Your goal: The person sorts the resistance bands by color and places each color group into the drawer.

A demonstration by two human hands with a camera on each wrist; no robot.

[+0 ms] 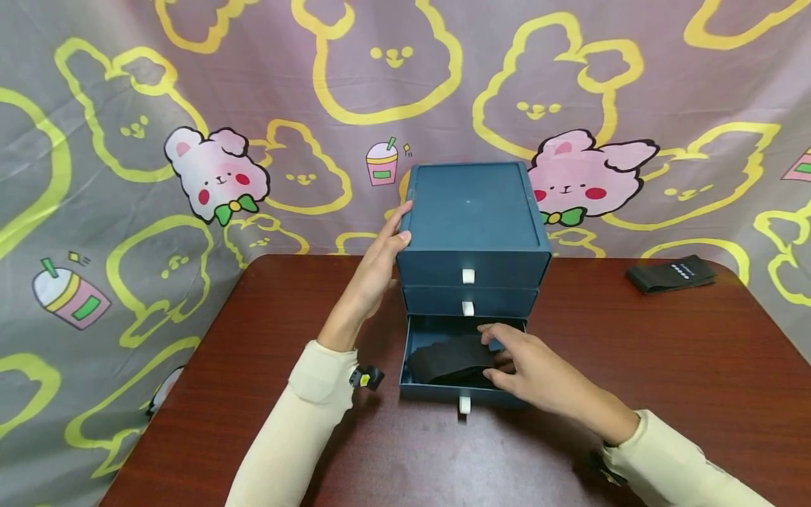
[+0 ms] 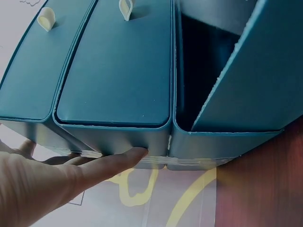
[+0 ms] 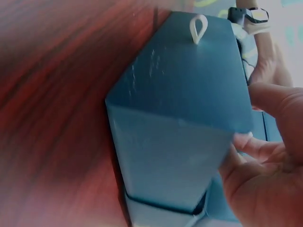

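A dark blue chest of drawers stands on the table, its bottom drawer pulled out. Inside that drawer lies a folded black item, fabric-like; its exact kind is unclear. My left hand rests against the chest's left side, thumb along the side wall in the left wrist view. Over the drawer's right part, my right hand reaches in with thumb and fingers apart, close to the black item's right end. In the right wrist view its fingertips are partly hidden behind the drawer.
Two upper drawers with white pull loops are closed. Another folded black item with small white print lies at the table's back right. Behind the reddish-brown table hangs a patterned curtain.
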